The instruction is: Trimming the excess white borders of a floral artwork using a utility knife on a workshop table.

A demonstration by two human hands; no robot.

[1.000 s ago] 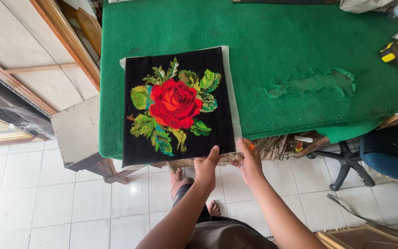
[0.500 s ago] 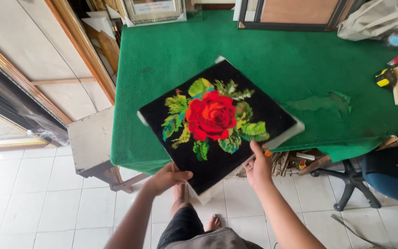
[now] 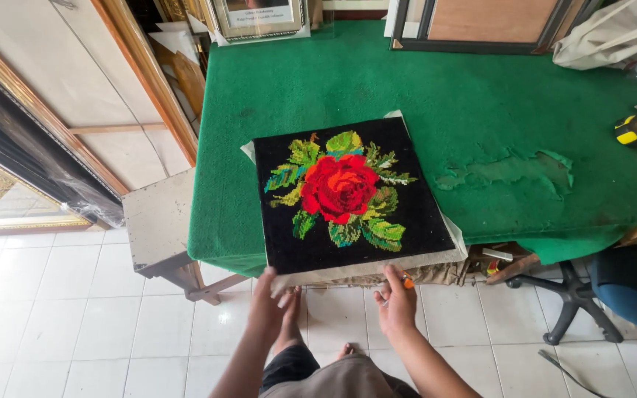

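Both hands at the near edge of a black square needlepoint panel with a red rose and green leaves, which lies flat on the green felt-covered table.

The panel sits at the table's near edge, its pale canvas border overhanging slightly toward the person. The left hand is just under the panel's near-left corner, fingers loosely spread and touching the pale border; whether it grips the border cannot be told. The right hand is below the panel's near edge, toward its right, fingers half curled, the forefinger tip touching the border, with a small orange object showing beside the fingers. To the right of the panel, the felt has a torn, peeled patch. To the left of the panel, below the table's edge, stands a small grey wooden stool.
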